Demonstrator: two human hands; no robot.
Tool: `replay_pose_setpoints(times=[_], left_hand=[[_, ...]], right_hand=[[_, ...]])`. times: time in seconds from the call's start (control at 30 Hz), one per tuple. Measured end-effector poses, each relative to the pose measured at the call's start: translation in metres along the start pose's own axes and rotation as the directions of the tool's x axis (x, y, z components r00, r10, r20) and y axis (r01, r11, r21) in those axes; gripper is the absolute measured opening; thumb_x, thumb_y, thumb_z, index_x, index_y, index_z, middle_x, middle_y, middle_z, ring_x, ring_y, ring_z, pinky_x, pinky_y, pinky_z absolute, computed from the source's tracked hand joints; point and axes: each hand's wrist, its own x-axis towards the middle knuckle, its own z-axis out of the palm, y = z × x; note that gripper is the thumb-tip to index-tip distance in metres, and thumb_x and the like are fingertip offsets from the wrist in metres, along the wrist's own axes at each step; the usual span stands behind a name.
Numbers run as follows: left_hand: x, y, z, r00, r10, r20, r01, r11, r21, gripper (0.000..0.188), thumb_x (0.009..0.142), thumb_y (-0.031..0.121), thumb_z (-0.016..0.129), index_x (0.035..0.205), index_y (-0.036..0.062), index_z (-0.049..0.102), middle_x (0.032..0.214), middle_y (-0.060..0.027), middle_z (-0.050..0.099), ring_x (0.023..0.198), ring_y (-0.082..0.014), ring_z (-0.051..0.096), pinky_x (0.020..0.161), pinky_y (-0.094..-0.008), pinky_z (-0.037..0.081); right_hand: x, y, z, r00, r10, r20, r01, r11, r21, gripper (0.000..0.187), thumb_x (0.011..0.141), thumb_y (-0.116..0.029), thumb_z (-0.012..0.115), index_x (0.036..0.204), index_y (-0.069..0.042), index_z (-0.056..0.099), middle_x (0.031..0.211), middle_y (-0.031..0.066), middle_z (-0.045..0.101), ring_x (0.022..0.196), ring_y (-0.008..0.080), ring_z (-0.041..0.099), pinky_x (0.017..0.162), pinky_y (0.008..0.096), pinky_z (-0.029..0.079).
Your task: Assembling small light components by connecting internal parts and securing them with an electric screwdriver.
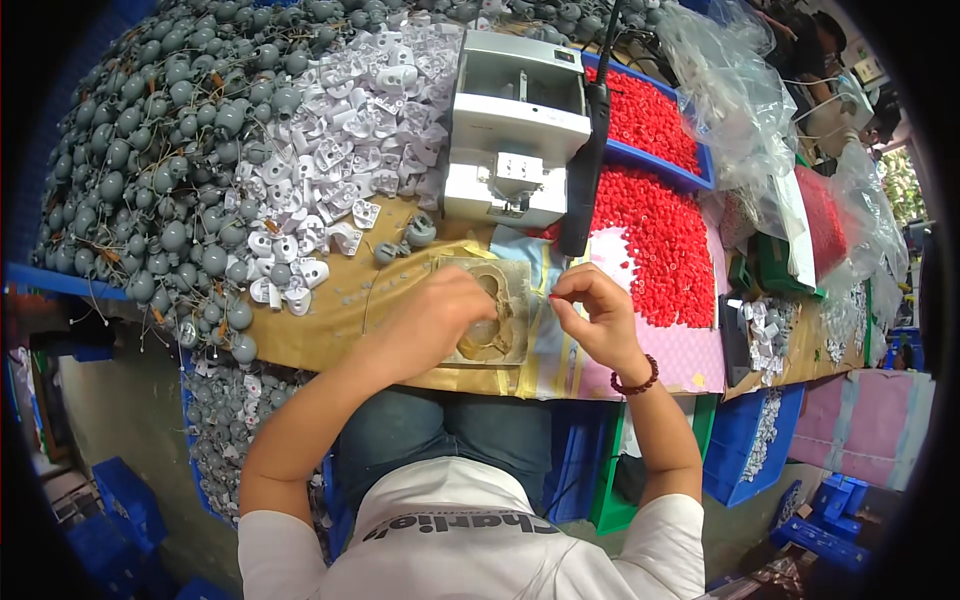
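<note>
My left hand [432,318] is closed, its fingertips curled down over the left side of a flat, squarish fixture block [515,345] with rounded hollows. Whatever lies between those fingers is hidden from view. Just right of the block, my right hand [600,318] pinches thumb and forefinger together. A speck of red shows at its fingertips, seemingly a small red part [553,297]. Beyond the block lie a few loose grey round pieces [420,231] on the brown table covering [300,335].
A white and grey bench machine [508,130] stands beyond my hands, a black upright device [590,170] beside it. Small red parts [660,245] heap at right, partly in a blue tray [655,172]. White plastic shells [350,125] and grey wired balls [150,180] pile at left.
</note>
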Motion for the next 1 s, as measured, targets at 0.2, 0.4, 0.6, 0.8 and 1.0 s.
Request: replay_pose_setpoints(times=[0.2,0.4,0.6,0.8,1.0], left_hand=[[0.009,0.005,0.008,0.999,0.033,-0.026,-0.026,0.975,0.222,0.033,0.078,0.009,0.079,0.11,0.0086,0.071,0.126,-0.0075,0.061,0.124,-0.0356,0.051,0.101,-0.0463,0.046],[-0.009,0.01,0.018,0.984,-0.121,-0.134,0.159,0.931,0.329,0.032,0.074,0.017,0.083,0.103,0.0095,0.072,0.124,-0.0084,0.059,0.13,-0.0353,0.047,0.103,-0.0477,0.044],[-0.009,0.008,0.017,0.953,-0.196,-0.233,0.236,0.959,0.159,0.045,0.075,0.017,0.083,0.115,0.0095,0.065,0.124,-0.0106,0.056,0.125,-0.0362,0.048,0.103,-0.0471,0.043],[-0.035,0.009,0.003,0.745,-0.314,-0.588,0.492,0.854,0.168,0.039,0.081,0.018,0.079,0.115,0.0085,0.062,0.124,-0.0124,0.05,0.118,-0.0346,0.045,0.102,-0.0459,0.039],[-0.022,-0.043,-0.016,0.753,-0.403,-0.52,0.46,0.888,-0.022,0.014,0.091,0.009,0.067,0.102,0.0046,0.061,0.099,-0.0133,0.067,0.098,-0.0366,0.061,0.085,-0.045,0.048]], right_hand=[[0.005,0.0,0.011,0.998,-0.065,-0.008,0.065,0.998,0.006,0.014,0.085,0.007,0.07,0.097,0.002,0.067,0.096,0.008,0.064,0.085,0.0131,0.062,0.073,0.0257,0.052],[0.014,-0.007,0.035,0.976,-0.205,0.076,0.217,0.951,-0.22,0.019,0.08,0.006,0.073,0.096,-0.001,0.066,0.093,0.0106,0.065,0.081,0.02,0.064,0.07,0.0303,0.053],[0.024,0.012,0.055,0.861,-0.43,0.27,0.507,0.695,-0.51,0.026,0.072,-0.003,0.079,0.095,-0.006,0.065,0.095,0.0067,0.064,0.089,0.0276,0.063,0.078,0.0378,0.05],[0.012,0.003,0.064,0.869,-0.402,0.29,0.485,0.571,-0.662,0.03,0.072,-0.007,0.08,0.1,-0.006,0.07,0.104,0.0067,0.064,0.101,0.0279,0.061,0.083,0.0398,0.049],[0.011,0.004,0.067,0.904,-0.357,0.236,0.421,0.646,-0.636,0.034,0.078,-0.012,0.079,0.109,-0.006,0.067,0.105,0.0088,0.064,0.104,0.0285,0.06,0.084,0.0393,0.048]])
